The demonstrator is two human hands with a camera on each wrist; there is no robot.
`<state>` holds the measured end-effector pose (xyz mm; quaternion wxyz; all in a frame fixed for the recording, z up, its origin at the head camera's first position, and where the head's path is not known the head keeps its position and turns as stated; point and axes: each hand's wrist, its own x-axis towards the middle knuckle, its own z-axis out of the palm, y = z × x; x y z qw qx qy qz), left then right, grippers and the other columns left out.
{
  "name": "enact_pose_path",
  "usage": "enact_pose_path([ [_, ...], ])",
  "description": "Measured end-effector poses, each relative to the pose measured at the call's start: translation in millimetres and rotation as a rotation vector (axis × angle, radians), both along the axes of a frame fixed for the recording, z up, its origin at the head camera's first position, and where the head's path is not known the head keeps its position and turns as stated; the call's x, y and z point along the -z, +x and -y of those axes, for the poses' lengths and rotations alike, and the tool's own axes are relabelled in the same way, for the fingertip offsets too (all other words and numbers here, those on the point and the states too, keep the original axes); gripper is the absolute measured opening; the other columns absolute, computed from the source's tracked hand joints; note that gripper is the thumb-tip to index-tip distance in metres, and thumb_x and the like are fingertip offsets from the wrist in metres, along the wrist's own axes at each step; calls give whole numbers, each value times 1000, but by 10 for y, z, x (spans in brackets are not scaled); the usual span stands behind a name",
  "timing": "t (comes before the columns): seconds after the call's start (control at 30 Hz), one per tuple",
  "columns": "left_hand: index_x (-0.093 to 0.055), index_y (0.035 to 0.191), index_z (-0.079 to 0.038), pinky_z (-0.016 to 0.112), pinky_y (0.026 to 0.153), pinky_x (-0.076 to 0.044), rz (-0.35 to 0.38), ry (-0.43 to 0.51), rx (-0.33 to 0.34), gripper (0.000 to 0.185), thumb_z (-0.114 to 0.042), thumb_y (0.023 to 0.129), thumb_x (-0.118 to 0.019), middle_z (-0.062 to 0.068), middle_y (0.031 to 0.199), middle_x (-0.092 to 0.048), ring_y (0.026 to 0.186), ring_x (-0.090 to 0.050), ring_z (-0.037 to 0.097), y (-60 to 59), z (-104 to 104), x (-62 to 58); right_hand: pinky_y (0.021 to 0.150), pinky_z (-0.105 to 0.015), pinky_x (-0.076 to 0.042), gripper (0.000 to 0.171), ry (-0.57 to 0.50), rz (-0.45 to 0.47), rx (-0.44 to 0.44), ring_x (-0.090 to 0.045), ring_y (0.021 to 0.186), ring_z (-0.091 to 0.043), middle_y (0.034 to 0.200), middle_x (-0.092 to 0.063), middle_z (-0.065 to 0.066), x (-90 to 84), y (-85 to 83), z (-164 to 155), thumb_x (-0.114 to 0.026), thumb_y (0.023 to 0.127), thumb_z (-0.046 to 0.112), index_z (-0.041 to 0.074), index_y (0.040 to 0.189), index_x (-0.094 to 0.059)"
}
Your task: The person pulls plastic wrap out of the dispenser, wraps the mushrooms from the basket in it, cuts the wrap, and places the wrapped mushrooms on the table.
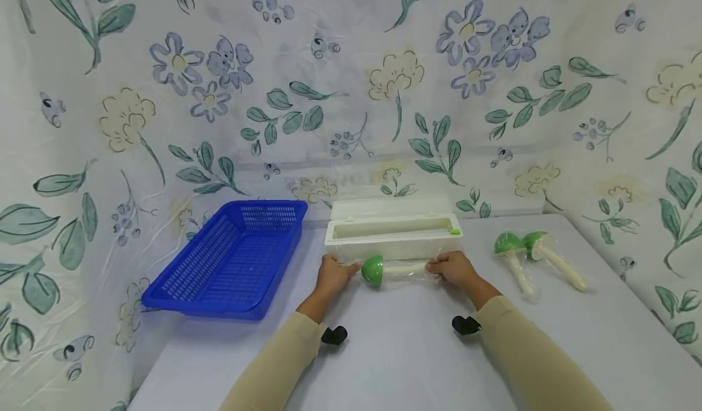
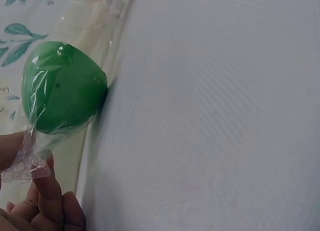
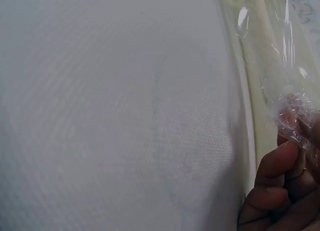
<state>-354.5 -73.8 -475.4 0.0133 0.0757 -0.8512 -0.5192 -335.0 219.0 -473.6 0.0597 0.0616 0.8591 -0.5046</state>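
Green-capped toy mushroom (image 1: 384, 271) lies just before the white box (image 1: 393, 231); we pinch its cling film with left hand (image 1: 333, 275) and right hand (image 1: 454, 269). Wrist views: film (image 2: 30, 158) looks thin, slippery, tearable; hold its twisted ends (image 3: 292, 116).

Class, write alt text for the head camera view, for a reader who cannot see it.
Two hands, left hand and right hand, pinch clear film around a green-capped toy mushroom on a white table, before an open white dispenser box. A blue basket sits left; two more wrapped mushrooms lie right.
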Motion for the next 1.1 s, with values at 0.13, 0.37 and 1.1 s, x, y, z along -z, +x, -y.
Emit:
enact_pose_path([
  [0.13, -58, 104, 4, 25, 50, -43, 25, 56, 53, 35, -19, 85, -76, 8, 78, -61, 58, -54, 14, -41, -10, 10, 58, -28, -40, 20, 88, -68, -25, -49, 67, -17, 68, -59, 0, 32, -18, -1, -72, 88, 20, 4, 76, -69],
  [0.37, -62, 70, -5, 23, 45, -39, 83, 88, 71, 22, -15, 87, -72, 2, 61, -58, 51, -50, 11, -76, -24, -7, 58, -28, -39, 24, 165, -141, -44, -47, 65, -17, 66, -54, 0, 78, -51, 49, -69, 89, 18, 6, 69, -62],
  [1.1, -70, 87, 0, 25, 53, -47, 180, 192, 130, 19, -19, 87, -74, 1, 68, -59, 56, -53, 12, -147, 146, 24, 57, -29, -39, 26, 227, -132, -33, -49, 64, -17, 64, -57, 1, 90, -103, 20, -69, 90, 23, 7, 70, -66],
])
